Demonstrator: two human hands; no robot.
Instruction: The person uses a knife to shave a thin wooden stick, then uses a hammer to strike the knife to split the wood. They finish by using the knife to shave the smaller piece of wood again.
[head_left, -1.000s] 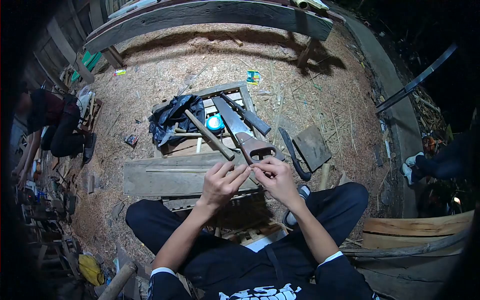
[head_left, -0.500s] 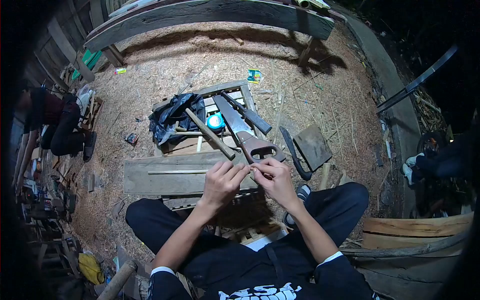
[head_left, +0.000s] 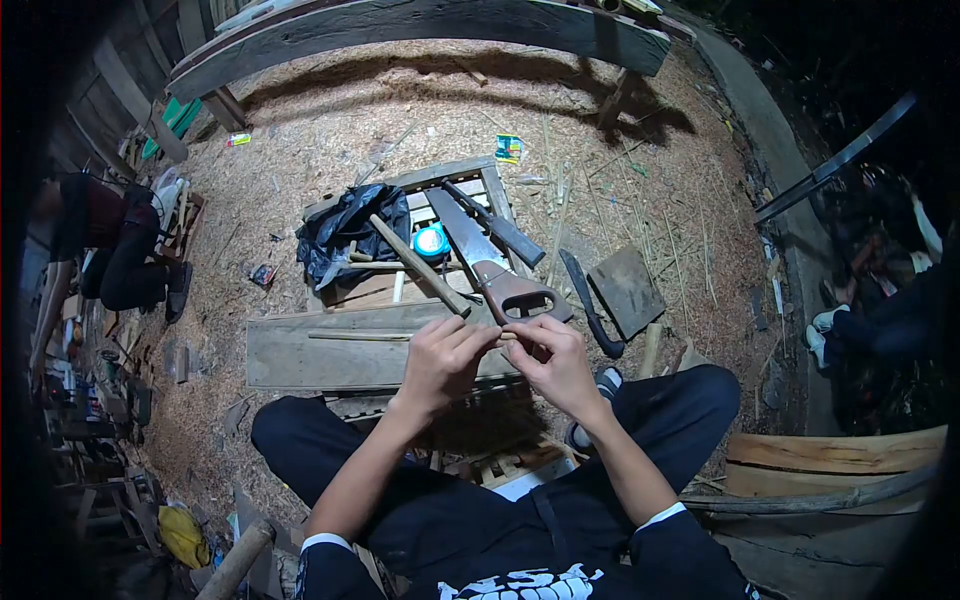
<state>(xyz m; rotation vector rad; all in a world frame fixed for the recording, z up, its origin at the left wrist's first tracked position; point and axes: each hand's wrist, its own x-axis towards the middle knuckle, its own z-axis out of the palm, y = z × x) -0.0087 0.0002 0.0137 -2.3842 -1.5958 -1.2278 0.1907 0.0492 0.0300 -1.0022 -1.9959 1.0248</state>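
A thin wooden stick (head_left: 360, 336) juts out leftward from my left hand (head_left: 440, 362), whose fingers are closed round it. My right hand (head_left: 553, 366) meets the left one and pinches the stick's short right end; the middle part is hidden by my fingers. Just beyond my hands lie a handsaw (head_left: 480, 262) with a brown handle, a wooden rod (head_left: 415, 262) and a turquoise tape measure (head_left: 431, 241). Below the stick is a flat board (head_left: 275, 352). A dark-handled knife (head_left: 590, 305) rests right of the saw.
A black plastic bag (head_left: 350, 235) lies on the slatted wooden frame (head_left: 495, 190). Beside the knife is a square wood piece (head_left: 627, 290). A long beam bench (head_left: 420, 50) spans the far side. One person (head_left: 135, 240) crouches at left; another person's leg (head_left: 870, 335) shows at right.
The stick's left end has risen a little and shifted right, tilting slightly. My hands stay together in nearly the same place. At right, the other person's surroundings have shifted in the dark.
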